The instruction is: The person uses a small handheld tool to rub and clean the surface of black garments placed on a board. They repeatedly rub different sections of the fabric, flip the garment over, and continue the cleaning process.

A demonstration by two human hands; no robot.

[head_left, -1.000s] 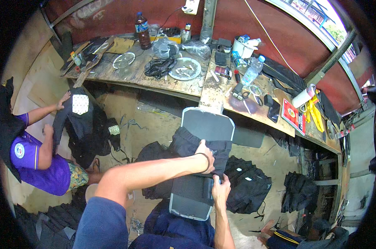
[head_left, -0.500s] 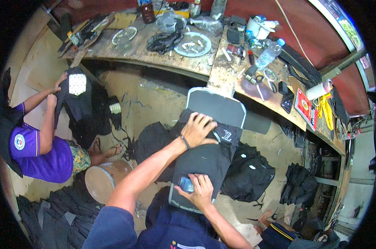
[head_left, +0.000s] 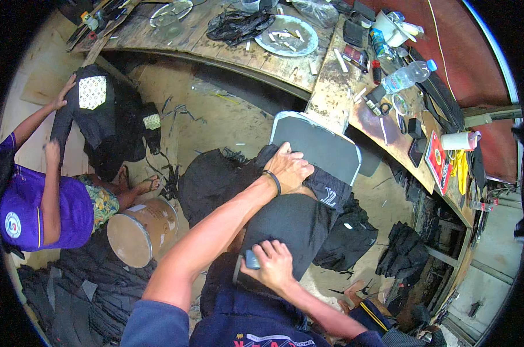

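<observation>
Garment (head_left: 288, 222) on board (head_left: 317, 141), table (head_left: 227, 56) beyond, plate (head_left: 280, 51) on table, bottle (head_left: 409, 76) right of plate, drum (head_left: 135, 231) left

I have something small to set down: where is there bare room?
On the left worktable, a bare wooden strip lies between the black plastic bag and the front edge. The far end of the gray board is also bare, beyond the left hand and black garment. The right worktable is crowded with a water bottle, phone and red book.

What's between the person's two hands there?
In the head view, the black garment fills the stretch between the left hand and the right hand.
</observation>
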